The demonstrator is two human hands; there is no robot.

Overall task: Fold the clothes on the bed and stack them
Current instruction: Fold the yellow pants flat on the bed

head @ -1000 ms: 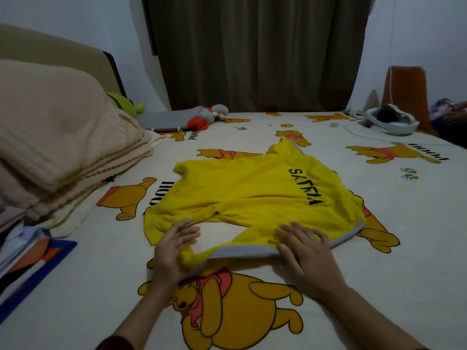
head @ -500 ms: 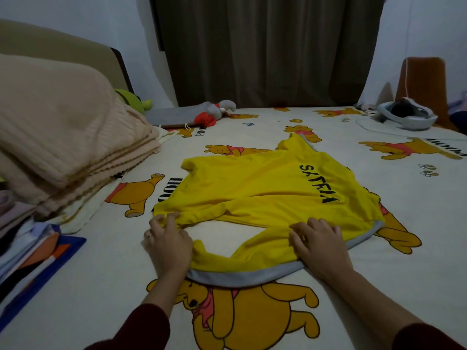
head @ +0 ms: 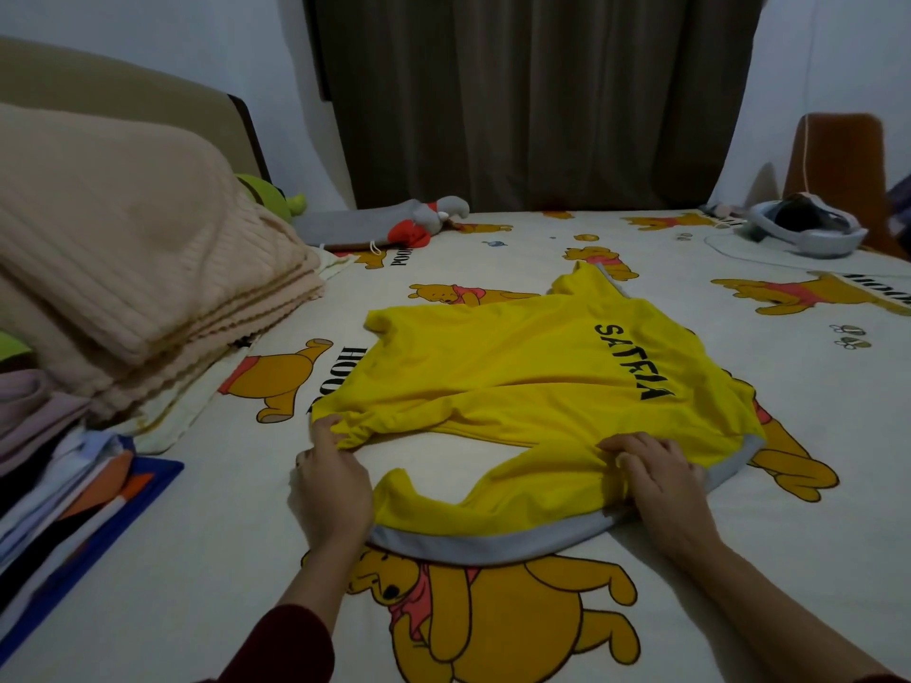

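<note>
A yellow shirt (head: 512, 372) with black lettering and a grey hem lies spread and wrinkled on the cartoon-bear bed sheet (head: 148, 574). My left hand (head: 332, 478) pinches the shirt's near left edge, fingers curled into the fabric. My right hand (head: 655, 478) bunches the cloth near the grey hem on the right, fingers bent into it. A stack of folded clothes (head: 54, 475) sits at the left edge of the bed.
Folded beige blankets (head: 128, 268) are piled at the left, with a green plush toy (head: 268, 197) behind them. A grey and red soft toy (head: 424, 221) lies near the curtain. A white headset (head: 808, 226) and an orange chair (head: 838, 155) are at the far right.
My left hand slid left along the shirt's edge and closed on it. My right hand went from lying flat to gripping the cloth. The view came closer to the shirt.
</note>
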